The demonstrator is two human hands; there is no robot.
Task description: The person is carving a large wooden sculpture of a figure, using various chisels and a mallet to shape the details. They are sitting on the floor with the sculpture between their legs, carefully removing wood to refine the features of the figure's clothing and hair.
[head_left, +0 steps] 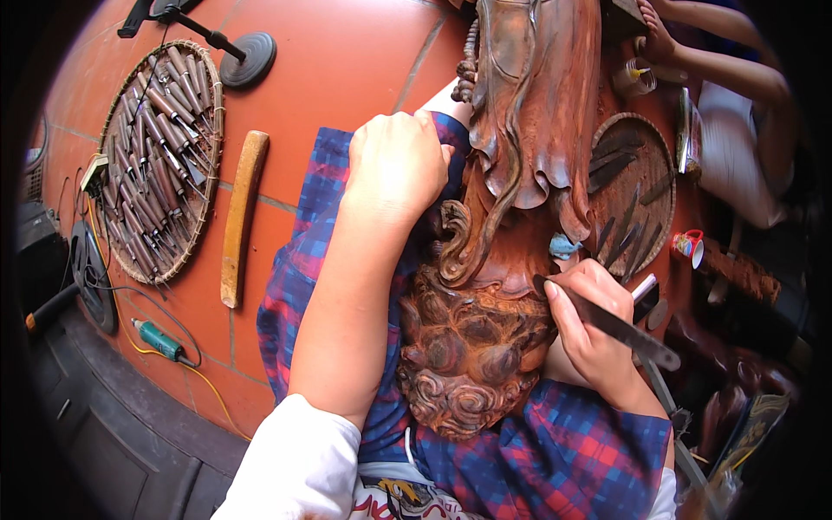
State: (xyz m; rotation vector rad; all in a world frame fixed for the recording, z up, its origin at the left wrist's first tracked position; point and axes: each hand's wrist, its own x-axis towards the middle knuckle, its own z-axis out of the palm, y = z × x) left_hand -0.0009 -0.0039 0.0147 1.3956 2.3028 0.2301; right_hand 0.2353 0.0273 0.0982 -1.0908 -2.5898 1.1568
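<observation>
A carved reddish-brown wooden statue (472, 342) lies across my lap, its swirled, knobbed base towards me and its draped robe pointing away. My right hand (598, 325) is closed round a flat dark metal blade (637, 338) with a rounded, holed end. The blade's other tip touches or hovers by the wood at the base's right edge; I cannot tell which. My left hand (397, 160) is curled into a fist over my knee, left of the robe, its palm and fingertips hidden. A scrap of blue cloth or paper (565, 246) sits just beyond my right hand.
On the tiled floor at left are a woven tray (217, 130) of carving tools, a wooden bar (243, 221) and a green power tool (158, 339) with a yellow cord. Right of the statue are a basket (666, 156) of dark blades, a red cup (688, 248) and another person's arms (724, 65).
</observation>
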